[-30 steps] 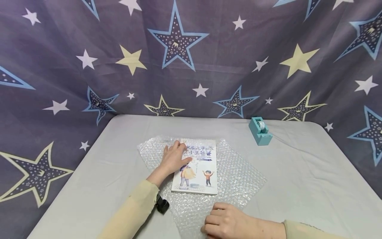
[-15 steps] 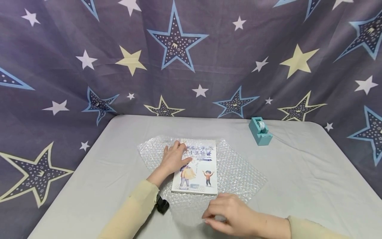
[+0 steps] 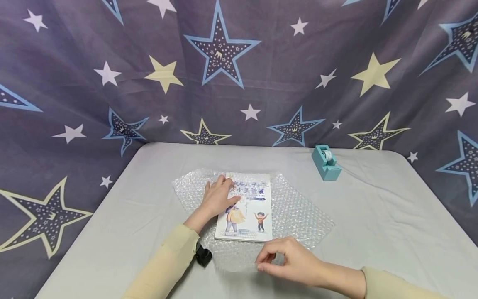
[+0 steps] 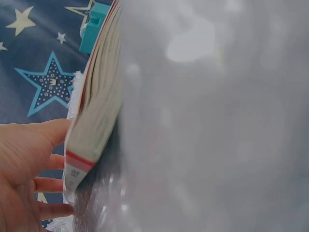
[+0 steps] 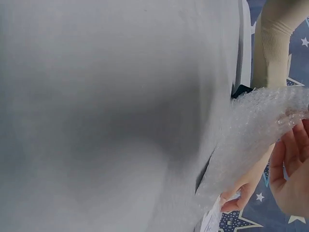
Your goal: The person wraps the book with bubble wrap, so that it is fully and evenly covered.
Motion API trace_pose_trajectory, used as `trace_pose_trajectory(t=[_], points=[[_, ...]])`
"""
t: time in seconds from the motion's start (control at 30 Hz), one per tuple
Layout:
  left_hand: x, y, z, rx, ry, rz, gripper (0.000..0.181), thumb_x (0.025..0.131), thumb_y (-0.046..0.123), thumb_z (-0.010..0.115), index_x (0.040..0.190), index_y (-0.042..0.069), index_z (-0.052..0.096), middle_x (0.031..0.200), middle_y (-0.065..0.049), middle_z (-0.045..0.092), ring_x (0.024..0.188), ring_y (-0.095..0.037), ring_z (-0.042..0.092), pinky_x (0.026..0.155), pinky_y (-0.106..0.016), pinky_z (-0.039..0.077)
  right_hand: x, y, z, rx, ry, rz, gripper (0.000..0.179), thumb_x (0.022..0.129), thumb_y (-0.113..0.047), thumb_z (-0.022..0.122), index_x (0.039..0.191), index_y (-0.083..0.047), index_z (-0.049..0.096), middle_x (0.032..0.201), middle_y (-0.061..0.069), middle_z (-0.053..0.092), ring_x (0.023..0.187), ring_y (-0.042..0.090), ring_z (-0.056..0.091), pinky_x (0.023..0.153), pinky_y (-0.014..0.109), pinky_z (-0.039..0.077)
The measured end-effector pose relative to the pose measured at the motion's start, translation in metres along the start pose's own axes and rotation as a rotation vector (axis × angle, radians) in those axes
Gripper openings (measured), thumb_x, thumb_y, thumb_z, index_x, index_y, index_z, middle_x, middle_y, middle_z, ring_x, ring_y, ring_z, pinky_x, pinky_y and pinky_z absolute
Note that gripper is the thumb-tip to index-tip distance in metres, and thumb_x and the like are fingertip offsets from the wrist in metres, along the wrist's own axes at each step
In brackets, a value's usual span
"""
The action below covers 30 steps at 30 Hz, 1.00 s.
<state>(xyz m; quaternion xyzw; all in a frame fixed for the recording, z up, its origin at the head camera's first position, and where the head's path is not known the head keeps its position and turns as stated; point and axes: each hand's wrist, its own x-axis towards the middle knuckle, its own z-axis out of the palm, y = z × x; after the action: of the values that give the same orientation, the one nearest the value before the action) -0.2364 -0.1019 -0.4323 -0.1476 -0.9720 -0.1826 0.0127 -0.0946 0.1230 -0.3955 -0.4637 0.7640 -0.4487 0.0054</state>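
Observation:
A paperback book (image 3: 248,228) with a white illustrated cover lies on a sheet of bubble wrap (image 3: 298,216) in the head view. My left hand (image 3: 215,198) rests on the cover's upper left, fingers spread. In the left wrist view, that hand (image 4: 29,169) touches the book (image 4: 99,96), whose page edges face the camera. Below the book's lower right corner, my right hand (image 3: 289,259) pinches the near edge of the bubble wrap, lifting it off the table. The raised flap of bubble wrap (image 5: 246,145) reaches the right hand (image 5: 294,169) in the right wrist view.
A teal tape dispenser (image 3: 326,164) with a roll of clear tape stands at the table's back right. The white-covered table (image 3: 381,216) ends against a star-patterned curtain (image 3: 269,74). A black wrist camera (image 3: 203,255) sits by the left sleeve.
My right hand has taken the near edge of the bubble wrap and raised it up and away toward the book. The left hand and the book have stayed in place.

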Motion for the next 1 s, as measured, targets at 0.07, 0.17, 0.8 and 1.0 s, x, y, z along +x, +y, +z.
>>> trace_pose_trajectory(t=[0.07,0.17,0.8,1.0], points=[[0.000,-0.001,0.000,0.000,0.000,0.000,0.039,0.083,0.041,0.062,0.111,0.014,0.054,0.105,-0.005,0.045,0.095,-0.027,0.053,0.104,-0.061,0.017,0.000,0.000,-0.001,0.040,-0.009,0.057,0.005,0.085,-0.018,0.064,0.084,-0.014,0.067,0.077,-0.005,0.067,0.071,-0.004,0.057,0.060,0.021,0.051],[0.000,-0.001,0.001,0.000,0.000,0.003,0.039,0.083,0.041,0.062,0.111,0.014,0.054,0.106,-0.005,0.046,0.096,-0.027,0.053,0.104,-0.061,0.017,0.001,0.000,-0.002,0.082,-0.008,0.120,0.005,0.085,-0.020,0.064,0.085,-0.016,0.067,0.076,-0.006,0.067,0.071,-0.004,0.056,0.059,0.020,0.051],[0.001,-0.001,-0.001,0.008,-0.016,-0.002,0.039,0.082,0.042,0.064,0.108,0.015,0.054,0.102,-0.004,0.045,0.089,-0.027,0.053,0.103,-0.062,0.019,0.026,0.018,-0.032,0.087,0.169,0.323,0.009,0.085,-0.016,0.063,0.087,-0.009,0.068,0.072,0.004,0.066,0.061,0.008,0.059,0.054,0.023,0.049],[0.002,-0.001,-0.002,-0.002,-0.026,-0.012,0.041,0.081,0.042,0.064,0.109,0.015,0.054,0.103,-0.004,0.045,0.090,-0.027,0.053,0.104,-0.062,0.018,0.033,0.030,-0.038,0.048,0.202,0.344,0.010,0.085,-0.017,0.064,0.088,-0.009,0.068,0.075,0.006,0.067,0.059,0.008,0.060,0.056,0.025,0.051]])
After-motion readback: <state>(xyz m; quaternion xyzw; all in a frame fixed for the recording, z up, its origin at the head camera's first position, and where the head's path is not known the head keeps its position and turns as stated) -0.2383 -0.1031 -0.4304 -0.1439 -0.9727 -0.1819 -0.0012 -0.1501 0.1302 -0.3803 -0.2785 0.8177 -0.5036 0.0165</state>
